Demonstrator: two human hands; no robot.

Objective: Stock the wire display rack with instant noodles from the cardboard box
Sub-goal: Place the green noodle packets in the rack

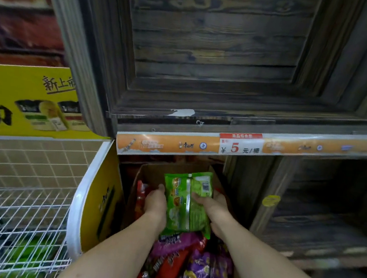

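Both bare forearms stretch from the near edge toward the far side, and they stand closer together at the wrists than at the elbows. The left hand (155, 204) grips the left side of a green noodle packet (187, 210). Its back is turned up, and its fingers go under the packet's edge, where they are hidden. The right hand (214, 207) holds the right side, with the thumb on the front face and the other fingers behind. Both wrists are nearly straight. The hands are apart, with the packet between them.
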